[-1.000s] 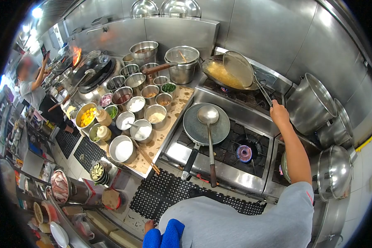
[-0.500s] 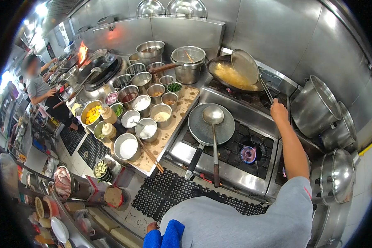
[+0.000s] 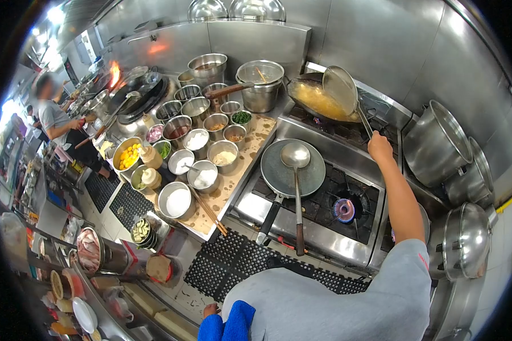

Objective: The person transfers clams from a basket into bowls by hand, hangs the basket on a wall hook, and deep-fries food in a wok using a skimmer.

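Observation:
My right hand (image 3: 380, 146) is wrapped round the handle of a wide mesh skimmer (image 3: 340, 90). The skimmer is tilted up over the right part of a dark wok (image 3: 296, 102), where yellowish bubbling oil (image 3: 320, 100) shows. Low beside my body, only a little of my left hand (image 3: 211, 310) can be seen next to a blue towel (image 3: 226, 325); its fingers are mostly hidden. On the front burners lies a flat grey pan (image 3: 276, 170) with a black handle, and a long-handled ladle (image 3: 295, 155) rests in it.
A lit burner (image 3: 344, 210) burns right of the pan. Bowls of sauces and white powder (image 3: 175, 202) crowd the left counter, with chopsticks (image 3: 209, 210) at its edge. Big pots (image 3: 438, 142) lean at the right. A co-worker (image 3: 60, 116) stands far left near a flaming wok.
My right hand has shifted slightly left, and the skimmer has come a little more upright over the wok. The co-worker's arms have moved. The pan and ladle stay put.

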Motion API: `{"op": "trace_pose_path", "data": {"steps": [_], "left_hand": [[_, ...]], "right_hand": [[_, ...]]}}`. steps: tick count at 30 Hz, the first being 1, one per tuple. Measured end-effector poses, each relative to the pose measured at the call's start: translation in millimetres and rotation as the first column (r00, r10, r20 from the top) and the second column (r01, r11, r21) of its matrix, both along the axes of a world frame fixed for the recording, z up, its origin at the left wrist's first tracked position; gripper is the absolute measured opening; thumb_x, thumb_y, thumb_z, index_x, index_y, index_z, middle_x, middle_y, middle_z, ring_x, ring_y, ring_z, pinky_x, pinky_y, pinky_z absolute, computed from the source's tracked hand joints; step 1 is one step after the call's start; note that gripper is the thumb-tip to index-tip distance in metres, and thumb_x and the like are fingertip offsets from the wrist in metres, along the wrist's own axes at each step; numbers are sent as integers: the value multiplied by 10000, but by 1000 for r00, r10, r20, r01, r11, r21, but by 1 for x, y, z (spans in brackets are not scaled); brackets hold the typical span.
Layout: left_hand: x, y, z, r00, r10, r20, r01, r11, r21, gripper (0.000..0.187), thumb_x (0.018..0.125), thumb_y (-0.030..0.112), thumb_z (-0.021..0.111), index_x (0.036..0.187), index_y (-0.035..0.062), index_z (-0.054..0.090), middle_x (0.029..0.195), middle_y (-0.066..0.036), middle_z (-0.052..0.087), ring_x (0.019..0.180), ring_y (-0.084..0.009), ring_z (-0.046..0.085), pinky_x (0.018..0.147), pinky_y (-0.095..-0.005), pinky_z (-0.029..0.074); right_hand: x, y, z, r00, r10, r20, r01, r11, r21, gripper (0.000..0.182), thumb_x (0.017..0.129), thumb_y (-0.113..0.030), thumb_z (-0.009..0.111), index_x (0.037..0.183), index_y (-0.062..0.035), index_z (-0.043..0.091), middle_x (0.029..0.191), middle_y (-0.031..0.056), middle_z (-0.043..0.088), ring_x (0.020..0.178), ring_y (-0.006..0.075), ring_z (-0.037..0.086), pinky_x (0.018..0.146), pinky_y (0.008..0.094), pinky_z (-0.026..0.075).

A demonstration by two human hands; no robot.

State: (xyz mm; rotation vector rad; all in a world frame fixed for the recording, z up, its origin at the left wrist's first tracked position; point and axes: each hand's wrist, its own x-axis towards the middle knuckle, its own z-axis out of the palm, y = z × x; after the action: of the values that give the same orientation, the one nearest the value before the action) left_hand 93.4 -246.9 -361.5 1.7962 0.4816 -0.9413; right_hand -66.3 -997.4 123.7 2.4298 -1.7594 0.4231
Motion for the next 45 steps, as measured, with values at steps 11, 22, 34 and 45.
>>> {"op": "trace_pose_path", "data": {"steps": [11,22,34,45], "left_hand": [[0,-3,1,999,25,-31,-24,998,57,299,842,160,555,1016,-83,576,912,-185,613,790,-280,639,673,-355,558],[3,0,-1,999,47,1,-46,997,67,321,836,178,555,1016,-87,568,907,-182,621,783,-285,645,671,-355,558],[3,2,1,1000,22,8,-22,999,32,304,834,174,546,998,-81,573,889,-185,619,792,-281,641,683,-363,553],[-13,10,3,988,152,16,-152,985,82,292,806,153,561,980,-80,587,877,-182,620,734,-283,635,662,-358,552]], "right_hand": [[-6,-5,9,997,-20,75,14,996,83,223,845,-161,527,983,14,529,907,258,629,841,401,628,763,487,490],[-4,17,22,997,-13,-81,13,1000,8,191,859,-131,480,994,-4,529,925,245,634,897,411,618,775,494,493],[12,6,-4,994,-103,-36,105,992,70,207,877,-107,447,1031,3,531,984,250,627,944,402,614,797,485,494],[0,0,12,991,-82,-105,83,996,10,225,883,-167,456,1044,-28,529,964,243,633,932,405,615,787,500,489]]}}
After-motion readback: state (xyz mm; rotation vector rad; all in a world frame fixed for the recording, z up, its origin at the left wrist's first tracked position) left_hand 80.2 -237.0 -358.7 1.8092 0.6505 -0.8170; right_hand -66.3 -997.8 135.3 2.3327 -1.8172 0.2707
